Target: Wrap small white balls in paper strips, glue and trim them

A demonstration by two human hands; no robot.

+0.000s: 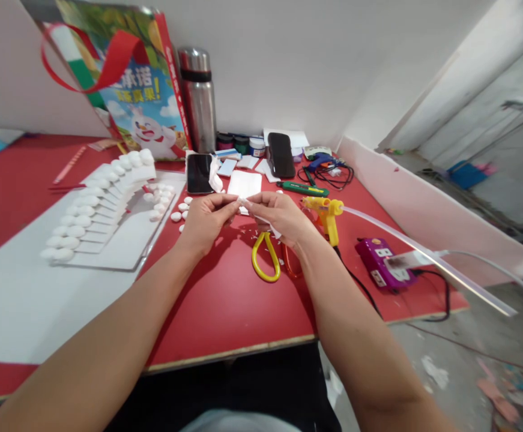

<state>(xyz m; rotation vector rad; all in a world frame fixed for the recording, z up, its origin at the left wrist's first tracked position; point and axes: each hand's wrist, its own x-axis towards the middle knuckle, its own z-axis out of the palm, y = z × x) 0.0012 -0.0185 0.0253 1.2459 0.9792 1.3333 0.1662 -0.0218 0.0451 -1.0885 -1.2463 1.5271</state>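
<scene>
My left hand point(209, 219) and my right hand point(279, 216) meet over the middle of the red table, thumbs and forefingers pinched together on a small white piece point(242, 203). Its exact kind is too small to make out. A further bit of white shows under my right palm. Just below the hands lies a tool with one yellow looped handle point(265, 258) and one red one; the rest of it is hidden. White crumbs are scattered around it. Several white round discs point(176, 216) rest left of my left hand, and a white sheet point(245, 182) lies behind my fingers.
Left, a curved white model point(108, 210) edged with white discs stands on a white board point(40, 306). Right are a yellow glue gun point(326, 213) with a long clear stick and a purple power socket point(385, 264). Behind stand a steel flask point(199, 102), phones point(199, 174) and a gift bag point(146, 114).
</scene>
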